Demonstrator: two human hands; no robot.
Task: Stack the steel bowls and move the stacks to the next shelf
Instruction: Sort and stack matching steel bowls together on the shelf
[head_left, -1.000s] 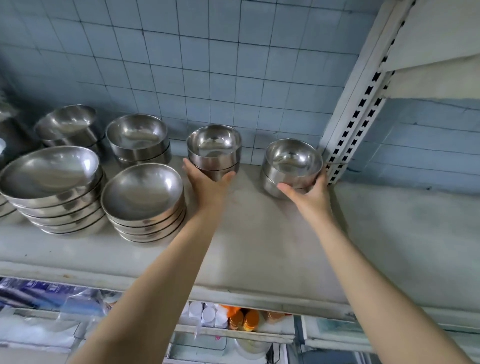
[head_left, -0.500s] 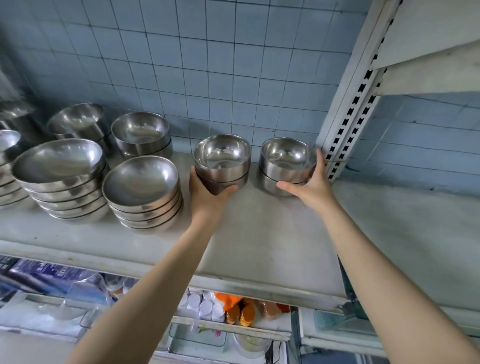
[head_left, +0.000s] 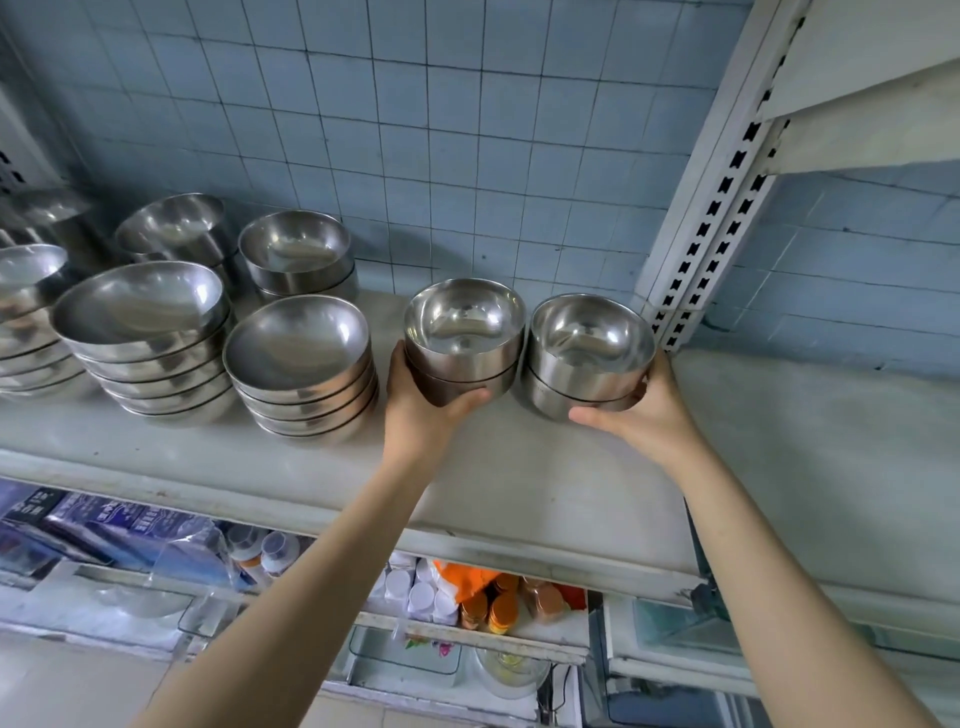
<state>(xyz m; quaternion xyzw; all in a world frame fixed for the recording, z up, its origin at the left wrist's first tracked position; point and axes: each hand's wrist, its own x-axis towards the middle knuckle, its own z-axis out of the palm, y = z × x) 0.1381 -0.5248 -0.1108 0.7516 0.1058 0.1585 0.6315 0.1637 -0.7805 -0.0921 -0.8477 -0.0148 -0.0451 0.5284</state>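
Near the centre of the frame the left hand (head_left: 421, 410) was clamped on a short stack of two deep steel bowls (head_left: 464, 338), thumb under the near side and palm on the left wall; just to its right the right hand (head_left: 636, 415) cupped a second two-bowl stack (head_left: 589, 353), thumb low in front and fingers wrapped round the far side by the slotted upright (head_left: 711, 208); the two stacks sat side by side, almost touching, on the pale shelf (head_left: 519, 478), and whether either was already lifted clear could not be told; the next shelf (head_left: 810, 447) lay bare at the right of the frame beyond the upright; to do the step well, I judged each grip should reach the lower bowl so the nested pair would travel as one, kept level, and the right stack should clear the upright first; the bowls were polished, mirror-bright, round with steep walls and flat bottoms, likely slippery and prone to rattle; at the left stood taller stacks of wide shallow bowls (head_left: 301, 364); behind, a wall of small blue-grey glazed tiles (head_left: 415, 156)
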